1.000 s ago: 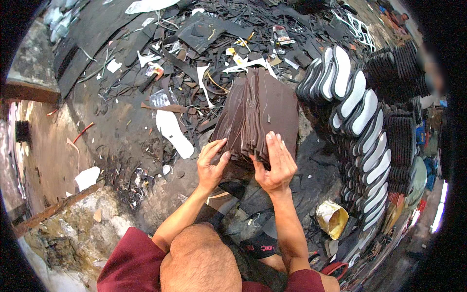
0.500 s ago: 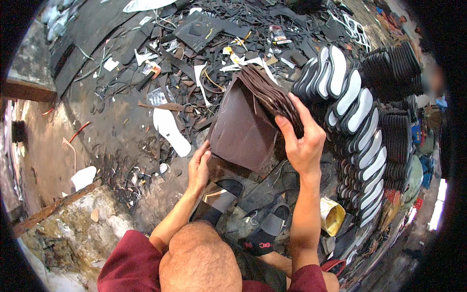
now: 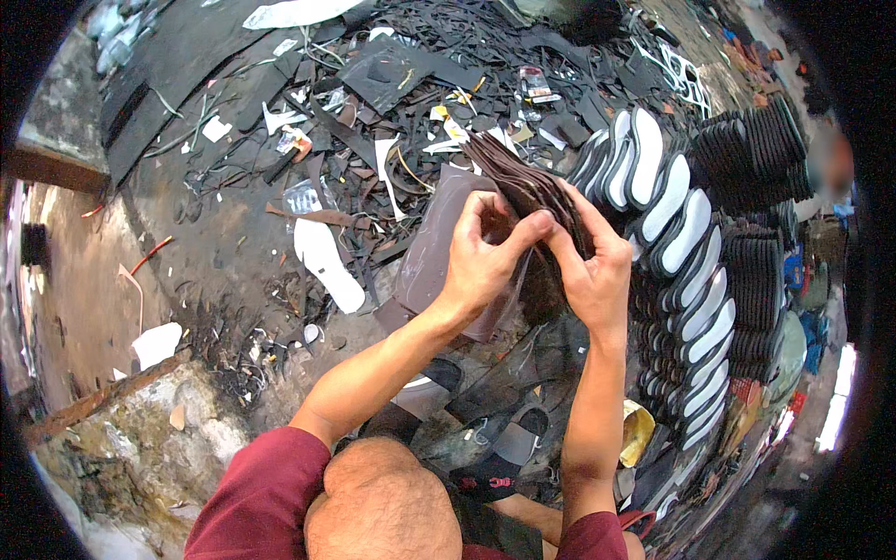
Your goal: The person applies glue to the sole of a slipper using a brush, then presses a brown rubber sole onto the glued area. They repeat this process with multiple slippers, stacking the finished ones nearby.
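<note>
While the stack of thin dark-brown flexible sheets stood fanned above the littered floor, I judged it light and floppy, best gripped at its lower edge; my right hand clasped it, my left hand seemingly pinching one sheet.

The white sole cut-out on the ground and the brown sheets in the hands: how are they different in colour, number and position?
The white sole cut-out is pale and single; the brown sheets are dark and form a thick, fanned stack. The cut-out lies flat on the dirty ground, touched by no hand; the sheets are lifted, gripped by the left hand and the right hand. The cut-out has a foot shape; the sheets look roughly rectangular. Both look thin and flexible.
</note>
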{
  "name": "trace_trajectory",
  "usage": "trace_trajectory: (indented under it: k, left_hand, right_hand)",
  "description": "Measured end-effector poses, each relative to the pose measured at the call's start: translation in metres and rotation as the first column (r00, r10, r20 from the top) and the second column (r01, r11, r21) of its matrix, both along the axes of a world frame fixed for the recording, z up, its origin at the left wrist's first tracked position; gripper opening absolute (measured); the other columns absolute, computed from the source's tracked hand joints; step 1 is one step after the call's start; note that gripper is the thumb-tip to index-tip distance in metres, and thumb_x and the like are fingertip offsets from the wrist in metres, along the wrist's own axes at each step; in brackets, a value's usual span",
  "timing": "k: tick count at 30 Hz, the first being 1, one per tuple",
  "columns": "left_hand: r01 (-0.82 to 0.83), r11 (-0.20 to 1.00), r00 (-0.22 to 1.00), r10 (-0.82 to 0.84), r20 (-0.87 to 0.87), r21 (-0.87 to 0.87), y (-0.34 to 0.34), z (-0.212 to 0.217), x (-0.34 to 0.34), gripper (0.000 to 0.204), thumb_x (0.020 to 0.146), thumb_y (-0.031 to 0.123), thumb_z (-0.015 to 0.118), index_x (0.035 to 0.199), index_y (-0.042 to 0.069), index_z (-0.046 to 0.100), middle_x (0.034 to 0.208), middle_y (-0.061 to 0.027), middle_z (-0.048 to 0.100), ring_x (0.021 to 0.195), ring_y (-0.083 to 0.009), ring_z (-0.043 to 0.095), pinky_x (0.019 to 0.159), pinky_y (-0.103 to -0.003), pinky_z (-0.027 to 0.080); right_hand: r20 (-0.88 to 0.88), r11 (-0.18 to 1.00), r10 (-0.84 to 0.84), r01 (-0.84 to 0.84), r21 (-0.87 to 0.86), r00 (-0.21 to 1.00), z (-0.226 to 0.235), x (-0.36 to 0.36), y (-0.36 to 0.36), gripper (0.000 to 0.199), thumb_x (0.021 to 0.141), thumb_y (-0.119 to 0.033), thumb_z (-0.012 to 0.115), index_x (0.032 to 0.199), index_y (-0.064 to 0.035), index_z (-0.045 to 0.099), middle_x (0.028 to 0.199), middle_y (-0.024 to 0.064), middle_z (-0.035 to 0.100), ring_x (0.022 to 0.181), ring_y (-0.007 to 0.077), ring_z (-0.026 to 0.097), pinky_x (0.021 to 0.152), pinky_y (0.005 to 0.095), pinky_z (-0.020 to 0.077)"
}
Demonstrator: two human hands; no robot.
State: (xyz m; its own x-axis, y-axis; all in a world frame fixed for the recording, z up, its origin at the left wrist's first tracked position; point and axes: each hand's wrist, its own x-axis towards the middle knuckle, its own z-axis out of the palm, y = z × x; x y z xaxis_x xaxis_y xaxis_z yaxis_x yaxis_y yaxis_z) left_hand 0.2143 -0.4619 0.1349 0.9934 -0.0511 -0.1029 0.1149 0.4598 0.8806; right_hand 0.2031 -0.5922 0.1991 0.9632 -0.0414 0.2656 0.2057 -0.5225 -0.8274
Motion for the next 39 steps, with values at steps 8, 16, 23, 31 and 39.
trace_trajectory:
  k: [8, 16, 23, 31, 39]
  left_hand:
    - [-0.007, 0.994, 0.918, 0.051, -0.394, 0.111, 0.067, -0.121, -0.076, 0.029, 0.1, 0.029, 0.063, 0.089, 0.003, 0.06, 0.075, -0.0085, 0.066, 0.072, -0.0182, 0.071, 0.061, -0.027, 0.056]
    - [-0.007, 1.0, 0.869, 0.006, -0.495, 0.0, 0.081, -0.132, -0.097, 0.036, 0.104, 0.034, 0.055, 0.095, 0.0, 0.06, 0.084, -0.0107, 0.066, 0.071, -0.0205, 0.071, 0.06, -0.03, 0.058]
    - [0.11, 0.814, 0.942, 0.097, -0.321, 0.57, 0.096, -0.079, -0.098, 0.038, 0.088, 0.037, 0.078, 0.077, 0.002, 0.068, 0.067, -0.0025, 0.065, 0.063, -0.0086, 0.061, 0.057, -0.025, 0.049]
    - [-0.115, 0.949, 0.979, 0.058, 0.194, 0.295, -0.018, -0.016, -0.001, 0.053, 0.072, 0.033, 0.092, 0.091, 0.005, 0.05, 0.087, -0.0023, 0.058, 0.08, -0.0121, 0.053, 0.073, -0.028, 0.048]
    - [0.034, 0.995, 0.999, -0.037, 0.032, 0.096, -0.008, -0.01, 0.012, 0.018, 0.094, 0.019, 0.065, 0.093, 0.002, 0.06, 0.086, -0.0042, 0.066, 0.079, -0.0109, 0.062, 0.071, -0.026, 0.051]
  right_hand:
    - [0.002, 0.988, -0.134, 0.134, -0.083, 0.991, 0.016, 0.021, -0.011, 0.039, 0.094, -0.026, 0.069, 0.122, 0.0007, 0.066, 0.105, 0.0198, 0.073, 0.096, 0.0253, 0.072, 0.085, 0.0337, 0.0534]
    - [-0.111, 0.986, -0.06, 0.042, -0.161, 0.992, 0.015, 0.037, -0.004, 0.045, 0.087, -0.04, 0.074, 0.122, -0.0115, 0.07, 0.099, 0.0149, 0.075, 0.09, 0.0245, 0.074, 0.081, 0.0334, 0.054]
    - [-0.241, 0.986, -0.005, -0.036, -0.165, 0.971, 0.005, 0.039, -0.001, 0.057, 0.08, -0.052, 0.077, 0.123, -0.0166, 0.071, 0.108, 0.0149, 0.074, 0.1, 0.0258, 0.072, 0.088, 0.0345, 0.0528]
    - [-0.334, 0.991, 0.115, -0.131, -0.024, 0.936, 0.016, 0.058, -0.002, 0.052, 0.082, -0.042, 0.079, 0.122, -0.0102, 0.071, 0.102, 0.0125, 0.076, 0.092, 0.0157, 0.07, 0.083, 0.0297, 0.0529]
    - [-0.335, 0.985, 0.169, -0.17, 0.025, 0.927, 0.014, 0.077, -0.018, 0.052, 0.083, -0.04, 0.079, 0.121, -0.0044, 0.07, 0.104, 0.0143, 0.075, 0.089, 0.0134, 0.07, 0.081, 0.0286, 0.0534]
